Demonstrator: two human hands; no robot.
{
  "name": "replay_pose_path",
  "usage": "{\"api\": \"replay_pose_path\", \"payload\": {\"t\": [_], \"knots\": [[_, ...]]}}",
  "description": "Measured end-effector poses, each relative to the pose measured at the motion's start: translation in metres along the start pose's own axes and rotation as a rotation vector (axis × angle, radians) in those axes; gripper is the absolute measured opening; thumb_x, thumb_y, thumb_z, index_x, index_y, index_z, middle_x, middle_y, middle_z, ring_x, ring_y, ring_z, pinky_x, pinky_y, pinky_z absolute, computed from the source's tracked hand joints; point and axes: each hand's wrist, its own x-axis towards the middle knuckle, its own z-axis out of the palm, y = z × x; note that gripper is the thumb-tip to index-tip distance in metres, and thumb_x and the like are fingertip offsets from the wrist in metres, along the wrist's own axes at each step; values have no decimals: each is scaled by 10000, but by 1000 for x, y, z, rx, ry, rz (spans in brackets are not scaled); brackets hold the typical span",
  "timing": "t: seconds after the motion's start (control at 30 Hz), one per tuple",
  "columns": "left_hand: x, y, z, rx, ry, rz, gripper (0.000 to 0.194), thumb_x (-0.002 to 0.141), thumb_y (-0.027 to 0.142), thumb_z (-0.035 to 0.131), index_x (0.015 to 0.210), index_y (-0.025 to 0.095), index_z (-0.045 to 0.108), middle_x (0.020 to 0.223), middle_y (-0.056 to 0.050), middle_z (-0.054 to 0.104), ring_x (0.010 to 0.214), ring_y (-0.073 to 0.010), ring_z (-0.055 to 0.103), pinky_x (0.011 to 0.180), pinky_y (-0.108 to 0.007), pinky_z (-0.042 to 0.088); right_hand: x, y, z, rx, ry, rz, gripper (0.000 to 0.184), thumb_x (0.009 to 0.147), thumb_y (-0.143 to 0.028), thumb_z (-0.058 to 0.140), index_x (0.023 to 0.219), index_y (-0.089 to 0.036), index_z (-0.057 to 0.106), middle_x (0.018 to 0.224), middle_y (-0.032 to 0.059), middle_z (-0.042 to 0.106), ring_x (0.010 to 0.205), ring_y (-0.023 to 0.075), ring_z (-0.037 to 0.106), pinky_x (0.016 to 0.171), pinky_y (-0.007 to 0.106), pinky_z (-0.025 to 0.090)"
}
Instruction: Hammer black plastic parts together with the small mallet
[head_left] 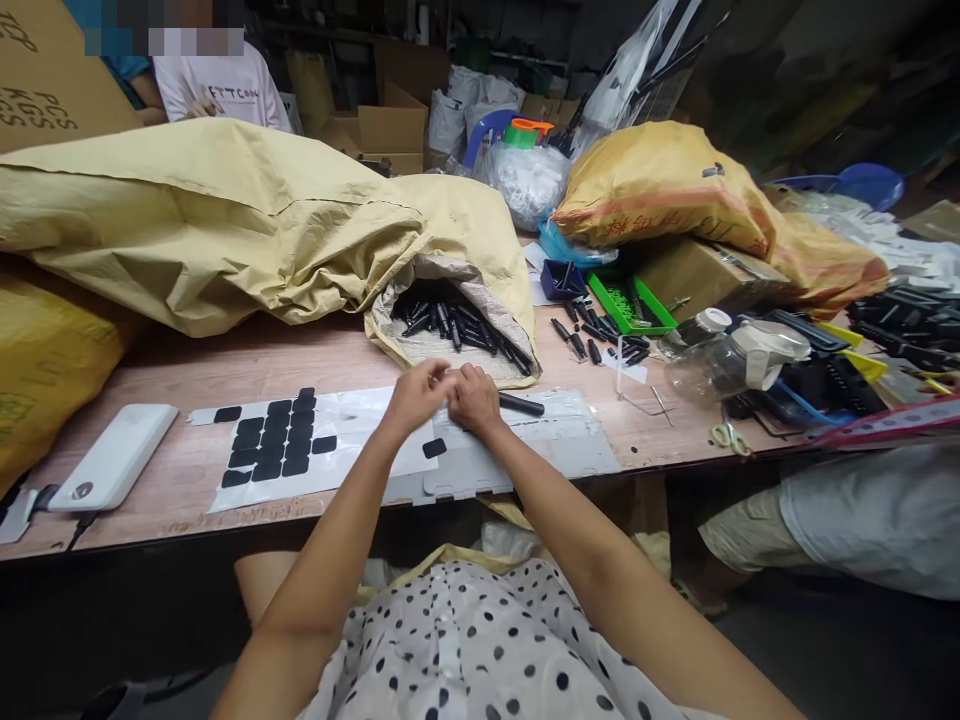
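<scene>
My right hand (pixel 475 399) is closed on a black rod-like handle (pixel 521 404), which sticks out to the right, low over a pale board (pixel 570 450). Beside it, my left hand (pixel 417 396) has its fingers bent together close to the right fingertips; whatever it pinches is too small to make out. To the left lies a white backing sheet (pixel 360 402) with rows of black rounded-square stickers (pixel 274 440). A single black sticker (pixel 434 448) sits just below my hands. Behind them, a tan sack (pixel 480 230) gapes open, showing several black handles (pixel 454 325).
A white power bank (pixel 116 455) lies at the left. Toward the right are loose black parts (pixel 592 330), a green tray (pixel 630 303), a clear plastic jug (pixel 720 365) and scissors (pixel 730 438). People sit across the table (pixel 217 85) and at the right (pixel 862 520).
</scene>
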Motion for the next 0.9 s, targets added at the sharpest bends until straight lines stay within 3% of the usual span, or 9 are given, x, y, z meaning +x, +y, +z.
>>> {"api": "replay_pose_path", "payload": {"t": [0.07,0.17,0.3,0.47,0.6,0.73,0.9], "knots": [[48,-5,2,129,256,-147,230,882,227,632,1105,175,651,1129,-108,688,1069,-267,663,991,-403,518,0,0,-1,7,4,-10,241,1013,-267,500,1155,-214,687,1099,115,649,1016,263,520,827,341,391],[96,-15,7,241,405,-291,322,860,163,654,1176,143,593,1238,-184,633,1155,-313,645,1014,-428,509,0,-1,-1,21,6,-21,250,1007,-256,502,1175,-215,682,1089,110,649,1016,261,520,836,343,391],[120,-30,8,354,379,-371,389,847,121,659,1217,169,552,1246,-206,638,1130,-366,672,941,-468,523,0,-3,-1,20,-2,-12,243,1004,-260,503,1157,-210,684,1086,109,647,1018,260,520,845,345,393],[124,-36,6,430,319,-370,341,837,98,662,1156,203,599,1203,-174,694,1110,-369,692,915,-473,522,0,-3,-2,33,-6,-7,263,998,-252,507,1199,-219,674,1100,104,645,1031,259,519,859,343,397],[101,-28,0,327,325,-116,190,865,203,673,1053,214,649,1053,-79,738,1041,-279,682,922,-397,513,1,-4,-3,36,-9,-6,268,1003,-250,492,1201,-217,671,1099,106,644,1026,259,517,856,345,397],[34,-30,-14,189,240,140,151,857,304,693,993,241,711,984,-33,748,960,-239,649,885,-356,520,1,-4,-4,33,-22,11,262,1006,-257,490,1184,-206,675,1111,115,643,1039,266,519,859,352,399],[-52,-64,-24,143,28,96,159,842,366,701,958,271,753,932,-30,751,937,-257,620,842,-371,521,0,-3,-4,35,-17,2,263,1006,-261,495,1185,-195,675,1134,126,640,1056,271,520,873,357,405]]}}
